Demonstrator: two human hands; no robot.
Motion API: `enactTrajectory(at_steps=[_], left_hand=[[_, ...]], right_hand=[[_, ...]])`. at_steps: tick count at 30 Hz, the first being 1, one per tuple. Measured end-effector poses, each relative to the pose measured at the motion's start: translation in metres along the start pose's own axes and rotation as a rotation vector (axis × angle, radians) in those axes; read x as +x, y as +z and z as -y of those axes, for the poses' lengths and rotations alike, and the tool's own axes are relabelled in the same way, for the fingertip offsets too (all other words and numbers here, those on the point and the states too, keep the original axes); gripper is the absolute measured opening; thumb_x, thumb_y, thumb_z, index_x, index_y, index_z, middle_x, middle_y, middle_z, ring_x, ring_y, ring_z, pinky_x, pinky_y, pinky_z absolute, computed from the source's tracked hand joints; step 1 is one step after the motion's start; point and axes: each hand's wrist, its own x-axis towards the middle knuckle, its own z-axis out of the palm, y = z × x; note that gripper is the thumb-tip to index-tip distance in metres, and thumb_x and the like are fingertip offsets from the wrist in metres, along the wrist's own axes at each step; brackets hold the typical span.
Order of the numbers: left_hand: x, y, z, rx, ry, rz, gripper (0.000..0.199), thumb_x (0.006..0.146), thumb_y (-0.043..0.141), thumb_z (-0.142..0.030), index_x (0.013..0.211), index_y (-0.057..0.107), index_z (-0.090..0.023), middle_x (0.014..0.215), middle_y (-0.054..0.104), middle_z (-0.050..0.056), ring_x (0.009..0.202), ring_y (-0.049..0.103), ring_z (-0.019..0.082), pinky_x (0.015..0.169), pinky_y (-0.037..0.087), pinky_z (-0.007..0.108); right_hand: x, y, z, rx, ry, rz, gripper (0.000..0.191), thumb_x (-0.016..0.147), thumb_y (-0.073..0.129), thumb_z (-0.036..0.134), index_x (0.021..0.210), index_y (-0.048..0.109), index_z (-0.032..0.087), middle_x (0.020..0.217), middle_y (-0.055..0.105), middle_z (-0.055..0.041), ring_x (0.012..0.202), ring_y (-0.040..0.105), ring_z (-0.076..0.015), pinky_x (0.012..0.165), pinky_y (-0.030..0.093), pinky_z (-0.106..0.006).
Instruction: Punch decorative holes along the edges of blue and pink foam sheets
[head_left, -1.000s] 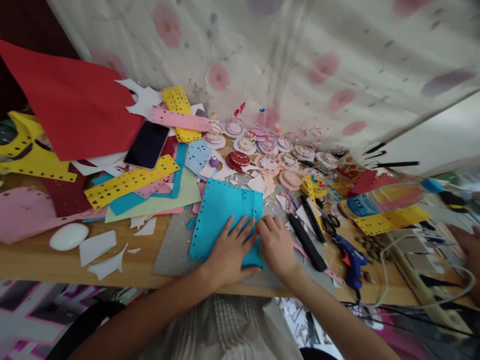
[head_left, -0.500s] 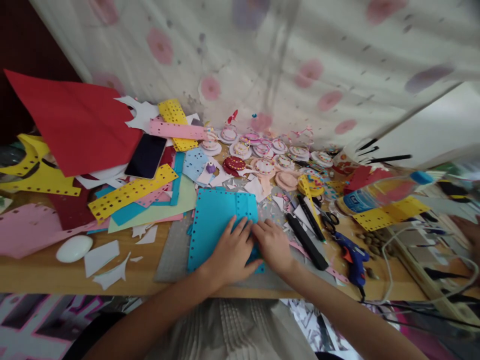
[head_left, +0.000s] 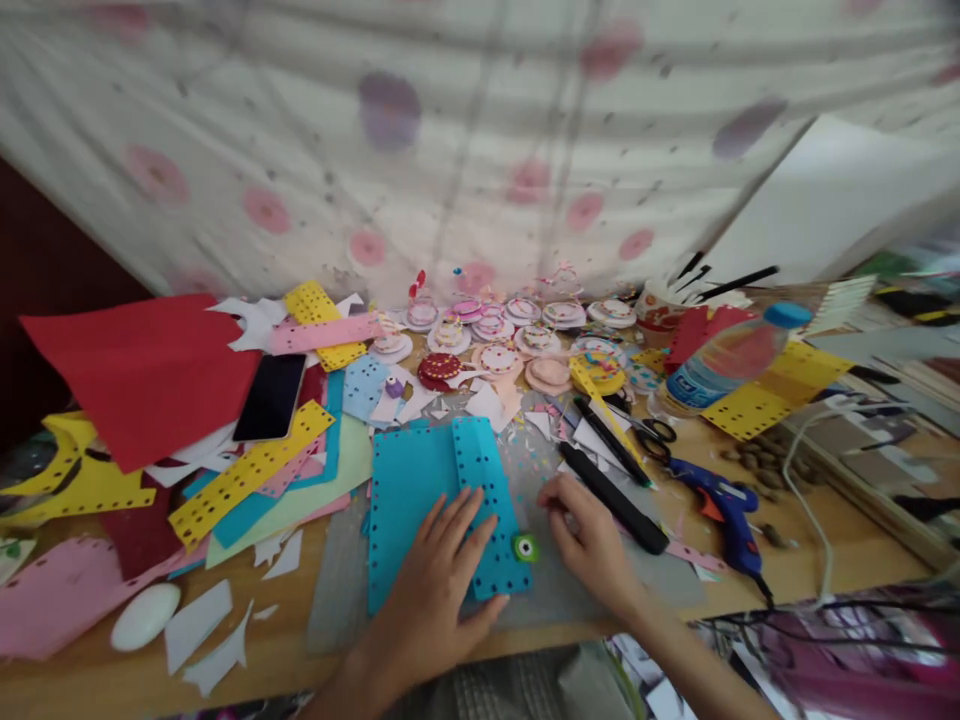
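A turquoise foam sheet [head_left: 409, 470] lies on a grey mat [head_left: 337, 580], with small holes along its edges. A turquoise strip [head_left: 487, 470] with rows of holes lies over its right side at a slant; whether it is joined to the sheet I cannot tell. My left hand [head_left: 450, 560] rests flat across both, fingers stretched out. Beside the strip's right edge stands a small green craft punch [head_left: 526, 547]. My right hand [head_left: 589, 535] is just right of the punch, apart from it, fingers loosely bent with nothing visible in them.
Black markers [head_left: 615, 500], scissors [head_left: 656, 435], a blue glue gun [head_left: 724, 510] and a drink bottle [head_left: 727, 365] are on the right. Small decorated foam hats [head_left: 495, 355] line the back. A phone [head_left: 271, 397], a red sheet [head_left: 150, 370] and foam scraps crowd the left.
My right hand has moved right, off the turquoise strip, and the green punch shows now. The strip is more slanted. The view has tilted upward and turned right.
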Motion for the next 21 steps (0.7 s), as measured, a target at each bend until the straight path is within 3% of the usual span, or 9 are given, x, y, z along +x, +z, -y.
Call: enactTrajectory(at_steps=[7, 12, 14, 16, 19, 21], left_hand=[[-0.001, 0.033, 0.002, 0.110, -0.019, 0.015, 0.073, 0.088, 0.050, -0.044, 0.148, 0.019, -0.015, 0.156, 0.016, 0.013, 0.142, 0.018, 0.032, 0.110, 0.031, 0.054], [0.003, 0.039, 0.005, 0.193, -0.004, 0.016, 0.069, 0.088, 0.049, -0.041, 0.147, 0.022, -0.017, 0.155, 0.019, 0.011, 0.140, 0.023, 0.031, 0.110, 0.031, 0.053], [0.004, 0.038, 0.007, 0.203, -0.005, 0.012, 0.069, 0.087, 0.051, -0.041, 0.147, 0.025, -0.018, 0.155, 0.021, 0.011, 0.139, 0.027, 0.031, 0.109, 0.033, 0.052], [0.004, 0.039, 0.009, 0.209, -0.010, -0.004, 0.068, 0.087, 0.051, -0.043, 0.146, 0.027, -0.020, 0.154, 0.024, 0.010, 0.138, 0.031, 0.031, 0.107, 0.037, 0.052], [0.005, 0.040, 0.011, 0.206, -0.017, -0.034, 0.068, 0.087, 0.051, -0.045, 0.146, 0.028, -0.021, 0.152, 0.028, 0.010, 0.135, 0.035, 0.032, 0.104, 0.040, 0.052], [0.004, 0.040, 0.011, 0.194, -0.024, -0.039, 0.067, 0.087, 0.052, -0.045, 0.146, 0.028, -0.022, 0.152, 0.030, 0.010, 0.135, 0.036, 0.032, 0.104, 0.040, 0.053]], right_hand=[[-0.018, 0.009, 0.006, -0.030, 0.002, 0.213, 0.012, 0.090, 0.044, 0.018, 0.097, 0.053, 0.020, 0.093, 0.057, -0.0067, 0.088, 0.054, -0.0221, 0.077, 0.044, -0.036], [-0.023, 0.013, 0.009, -0.034, -0.014, 0.205, 0.016, 0.091, 0.043, 0.017, 0.102, 0.053, 0.021, 0.099, 0.057, -0.0073, 0.093, 0.053, -0.0221, 0.081, 0.045, -0.037], [-0.026, -0.001, 0.005, -0.024, -0.037, 0.116, 0.021, 0.090, 0.041, 0.014, 0.108, 0.052, 0.021, 0.103, 0.056, -0.0084, 0.097, 0.053, -0.0217, 0.082, 0.045, -0.035], [-0.029, -0.027, -0.005, -0.087, -0.025, -0.069, 0.023, 0.089, 0.041, 0.014, 0.108, 0.051, 0.021, 0.102, 0.055, -0.0093, 0.097, 0.053, -0.0223, 0.081, 0.045, -0.035], [-0.034, -0.080, -0.031, -0.319, 0.169, -0.422, 0.008, 0.087, 0.047, 0.023, 0.093, 0.051, 0.019, 0.082, 0.053, -0.0061, 0.078, 0.052, -0.0223, 0.069, 0.043, -0.035], [-0.040, -0.110, -0.051, -0.489, 0.279, -0.482, 0.015, 0.085, 0.049, 0.033, 0.088, 0.050, 0.018, 0.078, 0.052, -0.0066, 0.073, 0.051, -0.0238, 0.065, 0.041, -0.037]])
